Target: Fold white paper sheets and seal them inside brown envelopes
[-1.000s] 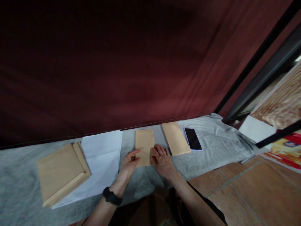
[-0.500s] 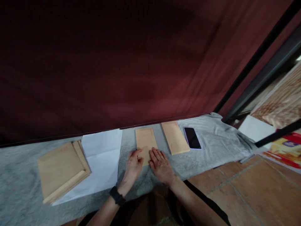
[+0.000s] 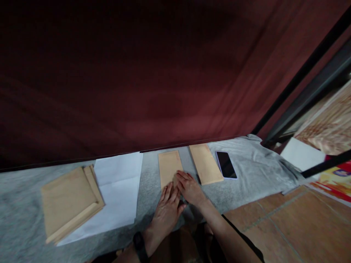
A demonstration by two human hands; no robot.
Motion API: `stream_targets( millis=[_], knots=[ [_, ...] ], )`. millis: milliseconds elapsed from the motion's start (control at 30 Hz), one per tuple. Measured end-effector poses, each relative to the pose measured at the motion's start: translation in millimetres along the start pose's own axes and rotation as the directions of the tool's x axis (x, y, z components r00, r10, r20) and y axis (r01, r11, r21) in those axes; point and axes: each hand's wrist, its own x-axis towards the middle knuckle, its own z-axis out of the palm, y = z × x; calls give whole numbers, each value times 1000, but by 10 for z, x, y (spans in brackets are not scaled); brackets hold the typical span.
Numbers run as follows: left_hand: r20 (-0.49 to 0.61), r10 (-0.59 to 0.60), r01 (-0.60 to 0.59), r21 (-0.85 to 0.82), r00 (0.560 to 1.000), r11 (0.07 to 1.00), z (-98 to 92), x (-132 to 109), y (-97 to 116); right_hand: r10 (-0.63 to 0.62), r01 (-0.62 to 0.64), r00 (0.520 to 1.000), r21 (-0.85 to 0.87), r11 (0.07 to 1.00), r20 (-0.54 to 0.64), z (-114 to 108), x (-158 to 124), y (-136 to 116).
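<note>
A brown paper envelope (image 3: 170,166) lies flat on the grey cloth in front of me. My left hand (image 3: 168,209) rests palm down across its near end, fingers stretched out and the thumb apart. My right hand (image 3: 191,190) presses on the envelope's near right corner with its fingers extended, and the two hands' fingertips nearly meet. Both hands cover the near edge of the envelope. Just to the right lies a second brown envelope or small stack of them (image 3: 206,163).
A phone (image 3: 226,165) lies right of the envelopes. At left, a pile of brown envelopes (image 3: 70,201) overlaps white paper sheets (image 3: 117,190). The grey cloth (image 3: 255,171) runs along a dark red curtain (image 3: 164,91). Black bars (image 3: 301,84) and tiled floor (image 3: 307,223) are at right.
My left hand has moved right and nearer, from pinching at the envelope's left edge to lying flat over its near end. My right hand has stayed near its right corner.
</note>
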Motion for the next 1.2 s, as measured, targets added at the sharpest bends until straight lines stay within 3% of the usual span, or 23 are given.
stream_targets(
  millis=[333,533,667,767,900,1033,1200],
  knots=[
    [77,65,-57,-106,995,993,-167,2,-21,160,-169,985,-155,973,-70,303,463,-7],
    [137,97,-79,-136,986,988,-221,-106,7,222,-240,968,-173,955,-114,303,518,-83],
    [167,80,-51,-168,983,984,-247,-166,12,208,-219,974,-140,966,-92,259,319,-225],
    [144,81,-55,-174,986,983,-232,-215,-34,68,-67,998,-101,993,2,208,101,-266],
    [142,78,-57,-150,987,987,-208,-303,-108,-81,91,988,-72,993,130,101,-140,-196],
    [195,44,-17,-140,980,990,-242,-392,-154,-61,82,982,-112,990,181,9,-383,-93],
    [181,19,-6,-72,983,997,-303,-427,-92,-57,89,977,-145,986,207,-31,-755,-42]
  ],
)
